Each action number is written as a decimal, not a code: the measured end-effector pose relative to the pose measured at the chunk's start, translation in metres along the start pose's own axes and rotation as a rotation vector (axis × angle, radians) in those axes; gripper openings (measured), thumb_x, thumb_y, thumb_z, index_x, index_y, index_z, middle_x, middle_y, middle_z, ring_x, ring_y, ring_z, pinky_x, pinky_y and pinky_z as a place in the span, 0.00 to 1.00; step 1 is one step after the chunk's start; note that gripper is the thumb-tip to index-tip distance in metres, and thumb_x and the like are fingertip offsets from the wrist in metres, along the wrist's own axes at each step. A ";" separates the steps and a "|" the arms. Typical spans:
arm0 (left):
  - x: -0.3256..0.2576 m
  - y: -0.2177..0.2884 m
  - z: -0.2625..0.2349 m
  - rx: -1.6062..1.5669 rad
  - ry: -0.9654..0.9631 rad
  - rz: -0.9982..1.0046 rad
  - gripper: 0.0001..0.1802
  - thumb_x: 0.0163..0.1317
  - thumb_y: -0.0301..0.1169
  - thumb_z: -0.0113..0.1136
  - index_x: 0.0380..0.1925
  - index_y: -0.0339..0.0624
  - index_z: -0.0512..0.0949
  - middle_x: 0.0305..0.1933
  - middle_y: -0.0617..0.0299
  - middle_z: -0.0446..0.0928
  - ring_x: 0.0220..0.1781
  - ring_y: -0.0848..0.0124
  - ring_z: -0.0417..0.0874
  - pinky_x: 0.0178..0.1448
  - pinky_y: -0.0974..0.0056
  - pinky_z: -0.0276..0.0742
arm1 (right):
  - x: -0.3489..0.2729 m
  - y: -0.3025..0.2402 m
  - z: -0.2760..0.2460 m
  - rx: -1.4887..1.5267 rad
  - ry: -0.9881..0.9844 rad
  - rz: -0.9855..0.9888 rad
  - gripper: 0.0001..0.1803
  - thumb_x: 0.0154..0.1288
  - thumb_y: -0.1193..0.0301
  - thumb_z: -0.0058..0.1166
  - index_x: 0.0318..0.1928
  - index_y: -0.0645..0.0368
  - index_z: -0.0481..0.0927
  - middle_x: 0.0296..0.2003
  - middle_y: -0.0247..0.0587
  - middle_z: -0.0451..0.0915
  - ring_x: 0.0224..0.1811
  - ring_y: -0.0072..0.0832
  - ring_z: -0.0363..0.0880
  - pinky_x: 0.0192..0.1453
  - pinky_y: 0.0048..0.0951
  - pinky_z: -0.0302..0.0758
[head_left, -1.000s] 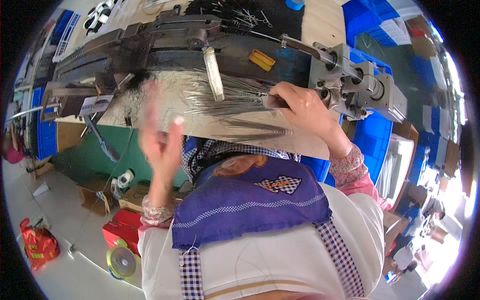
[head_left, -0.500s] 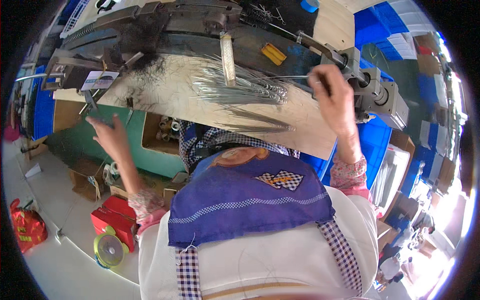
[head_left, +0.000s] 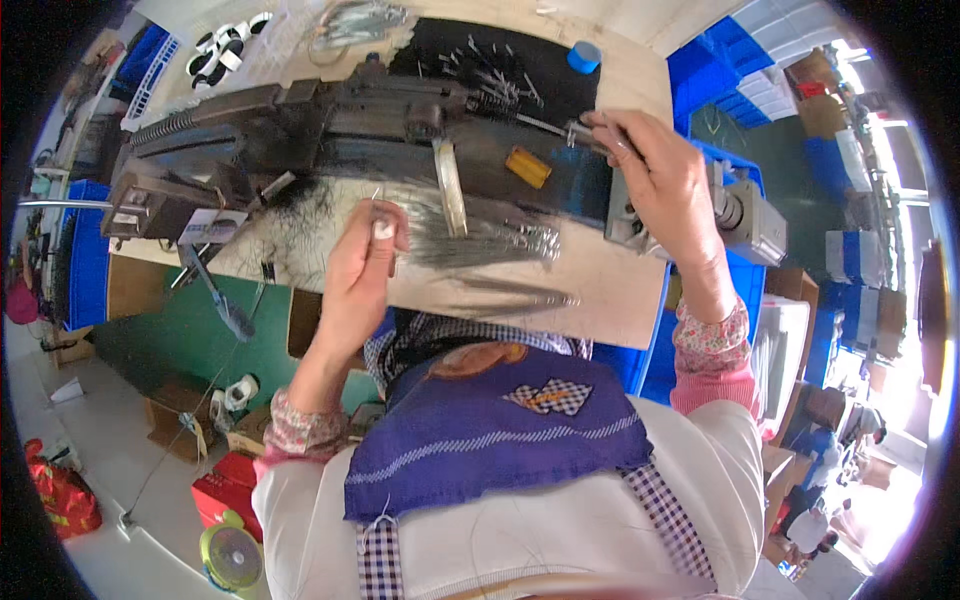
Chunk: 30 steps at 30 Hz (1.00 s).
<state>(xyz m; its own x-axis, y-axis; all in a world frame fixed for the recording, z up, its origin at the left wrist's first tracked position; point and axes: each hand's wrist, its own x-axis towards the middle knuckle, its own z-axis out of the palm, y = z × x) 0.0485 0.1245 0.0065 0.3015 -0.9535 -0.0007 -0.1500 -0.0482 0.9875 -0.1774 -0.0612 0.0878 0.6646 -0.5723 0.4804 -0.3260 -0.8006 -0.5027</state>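
My left hand (head_left: 360, 275) is closed, thumb against fingers, over the near edge of the bench machine (head_left: 300, 125). A thin metal wire (head_left: 377, 192) pokes up from its fingertips. Beside it lies a pile of thin metal wires (head_left: 470, 238), looped at their right ends, with a smaller bundle (head_left: 520, 297) nearer me. My right hand (head_left: 665, 180) bends its fingers over the end of a metal arm (head_left: 577, 132) at the machine's right side. What those fingers grip is hidden. A pale upright bar (head_left: 450, 190) stands between my hands.
A yellow block (head_left: 528, 167) rests on the machine. Behind it, a black mat (head_left: 430, 50) carries small metal pieces, with a blue round lid (head_left: 583, 57) at its edge. White-and-black rings (head_left: 215, 55) sit at the back left. Blue bins (head_left: 700, 65) stand at the right.
My left hand has moved right and up from the machine's left end and closed on a wire. My right hand has shifted up and left onto the metal arm. The view has tilted slightly.
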 end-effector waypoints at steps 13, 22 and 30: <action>0.031 0.071 0.007 -1.441 -0.272 -0.165 0.12 0.72 0.36 0.44 0.44 0.43 0.74 0.23 0.70 0.62 0.13 0.82 0.56 0.17 0.74 0.51 | 0.028 0.024 0.040 -0.400 -0.169 -0.357 0.13 0.51 0.76 0.55 0.40 0.58 0.79 0.31 0.36 0.75 0.38 0.34 0.76 0.37 0.32 0.77; 0.005 0.042 -0.021 -0.189 -0.112 0.023 0.12 0.63 0.37 0.58 0.34 0.41 0.82 0.19 0.63 0.76 0.15 0.80 0.67 0.20 0.74 0.60 | 0.048 0.039 0.048 -0.371 -0.120 -0.168 0.09 0.54 0.77 0.49 0.37 0.60 0.78 0.31 0.47 0.74 0.37 0.45 0.77 0.41 0.42 0.76; 0.140 0.011 0.079 0.199 -0.340 0.138 0.13 0.55 0.37 0.60 0.28 0.37 0.83 0.23 0.49 0.80 0.25 0.63 0.83 0.33 0.61 0.76 | 0.061 0.049 0.016 -0.128 -0.326 -0.256 0.09 0.56 0.69 0.58 0.36 0.61 0.78 0.35 0.47 0.76 0.42 0.45 0.77 0.43 0.40 0.74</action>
<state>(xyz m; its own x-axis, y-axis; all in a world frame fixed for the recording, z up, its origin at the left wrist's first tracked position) 0.0142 -0.0329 0.0045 -0.0574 -0.9973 0.0449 -0.3565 0.0625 0.9322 -0.1425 -0.1322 0.0809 0.9059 -0.2825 0.3156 -0.1898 -0.9369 -0.2937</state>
